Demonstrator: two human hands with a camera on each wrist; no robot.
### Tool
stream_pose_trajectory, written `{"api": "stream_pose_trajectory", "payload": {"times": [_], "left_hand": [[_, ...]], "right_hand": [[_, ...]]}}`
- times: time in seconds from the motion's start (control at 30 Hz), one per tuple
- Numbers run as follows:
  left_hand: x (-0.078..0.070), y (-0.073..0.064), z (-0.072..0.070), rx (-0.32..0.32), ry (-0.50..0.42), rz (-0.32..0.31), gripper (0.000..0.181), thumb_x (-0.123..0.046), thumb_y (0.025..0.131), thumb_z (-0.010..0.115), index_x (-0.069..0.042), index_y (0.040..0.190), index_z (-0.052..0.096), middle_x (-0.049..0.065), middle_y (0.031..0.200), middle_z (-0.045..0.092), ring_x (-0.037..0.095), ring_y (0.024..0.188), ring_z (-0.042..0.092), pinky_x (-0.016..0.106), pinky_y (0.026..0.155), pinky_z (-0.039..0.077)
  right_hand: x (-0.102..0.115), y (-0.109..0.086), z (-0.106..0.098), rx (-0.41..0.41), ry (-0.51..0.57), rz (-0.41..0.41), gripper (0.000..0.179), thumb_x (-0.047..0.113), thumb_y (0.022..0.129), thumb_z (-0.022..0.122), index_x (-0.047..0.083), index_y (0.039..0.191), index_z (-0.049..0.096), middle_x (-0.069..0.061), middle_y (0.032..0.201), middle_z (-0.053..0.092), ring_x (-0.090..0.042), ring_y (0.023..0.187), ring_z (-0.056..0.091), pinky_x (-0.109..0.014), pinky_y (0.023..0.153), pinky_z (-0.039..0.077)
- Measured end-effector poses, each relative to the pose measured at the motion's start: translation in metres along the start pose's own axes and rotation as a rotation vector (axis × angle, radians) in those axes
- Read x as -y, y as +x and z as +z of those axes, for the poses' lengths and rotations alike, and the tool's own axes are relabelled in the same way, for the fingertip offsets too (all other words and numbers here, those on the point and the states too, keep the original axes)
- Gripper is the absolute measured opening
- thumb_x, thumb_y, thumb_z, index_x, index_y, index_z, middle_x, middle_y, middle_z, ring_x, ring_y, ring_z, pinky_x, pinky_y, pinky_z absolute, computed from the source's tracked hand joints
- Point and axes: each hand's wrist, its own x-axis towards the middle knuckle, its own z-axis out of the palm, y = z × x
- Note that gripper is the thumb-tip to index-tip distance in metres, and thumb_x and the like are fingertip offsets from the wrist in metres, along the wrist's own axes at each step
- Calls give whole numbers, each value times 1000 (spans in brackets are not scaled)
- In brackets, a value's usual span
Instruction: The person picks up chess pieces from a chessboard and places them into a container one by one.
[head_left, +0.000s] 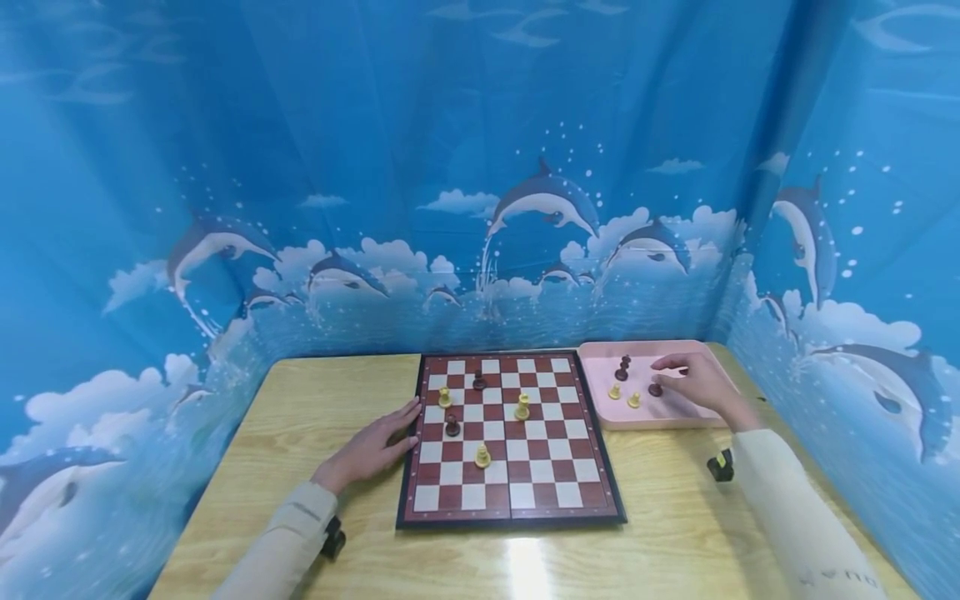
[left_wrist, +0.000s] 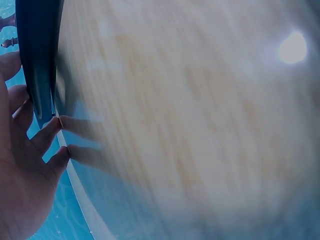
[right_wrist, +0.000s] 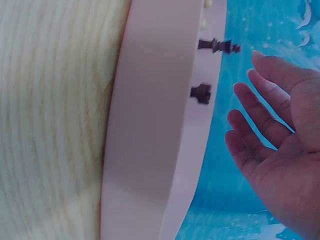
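Note:
My left hand (head_left: 375,442) touches the left edge of the chessboard (head_left: 495,502) with extended fingers; in the left wrist view its fingertips meet the board's dark side (left_wrist: 40,55). Over the pink tray (head_left: 667,423) hovers my right hand (head_left: 697,382), thumb and fingers apart. In the right wrist view that hand (right_wrist: 280,120) holds nothing and is clear of a dark rook (right_wrist: 201,93) and a dark king (right_wrist: 220,46) standing in the tray. Two pale yellow pawns (head_left: 634,400) stand there too. A dark piece (head_left: 656,388) sits beneath my right fingers, partly hidden.
Several pieces stand on the board, among them a yellow piece (head_left: 522,407), a dark piece (head_left: 452,425) and another yellow one (head_left: 482,456). Both board and tray lie on a wooden table (head_left: 360,533). A blue dolphin-print curtain (head_left: 480,167) surrounds its back and sides.

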Motion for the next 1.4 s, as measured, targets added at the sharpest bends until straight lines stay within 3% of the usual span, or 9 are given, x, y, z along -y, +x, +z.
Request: {"api": "stream_pose_trajectory", "payload": {"times": [0.2,0.3,0.37,0.43,0.63,0.73,0.93,1.1,1.4], "left_hand": [[1,0,1,1,5,1,67,-52,105,47,-20,161,28,0,170,19,33,154,25,57,123,27],[1,0,1,-2,5,1,67,-51,105,47,-19,161,28,1,170,19,33,154,25,57,123,27],[1,0,1,1,11,-3,67,-52,105,47,-20,161,28,1,170,19,33,154,25,57,123,27],[2,1,2,4,12,-6,67,-53,105,46,-20,161,28,1,170,19,33,154,25,57,123,27],[3,1,2,0,7,-2,67,-52,105,46,-21,161,28,0,170,18,32,154,25,56,123,27],[4,1,3,-3,6,5,67,-53,105,46,-20,161,28,0,170,19,32,154,25,56,123,27],[2,0,2,-5,2,7,66,-51,106,47,-19,161,28,1,170,19,33,154,26,56,124,26],[2,1,2,-4,5,6,66,-51,105,47,-20,161,28,2,170,19,33,154,26,55,124,26],[3,1,2,-12,13,5,67,-52,105,46,-20,161,28,1,170,19,33,154,26,55,124,27]], "right_hand": [[14,-2,2,-30,-11,-97,17,5,88,78,2,105,78,-14,101,78,-31,83,74,-51,78,62],[23,-4,4,8,53,-84,20,6,92,75,1,110,77,-18,107,76,-32,76,73,-35,69,61],[28,-6,6,34,95,-57,22,7,94,72,-1,114,75,-21,112,74,-35,83,72,-28,67,58],[33,-6,9,35,109,-31,22,9,95,72,-1,115,74,-21,116,73,-38,94,70,-31,72,59],[48,-3,20,40,135,21,24,8,94,72,-2,116,73,-22,123,70,-45,120,60,-64,96,51],[57,-1,25,45,165,10,23,5,93,72,-1,114,74,-23,121,70,-45,123,58,-65,99,49],[75,-1,36,47,220,-14,24,7,92,74,-1,114,73,-22,110,73,-41,107,64,-62,96,52],[91,-1,46,72,236,-46,26,10,93,74,-1,116,73,-18,117,73,-43,116,63,-64,99,50],[121,5,63,189,247,-56,26,11,95,71,1,119,72,-17,125,69,-41,126,58,-64,106,45]]}}
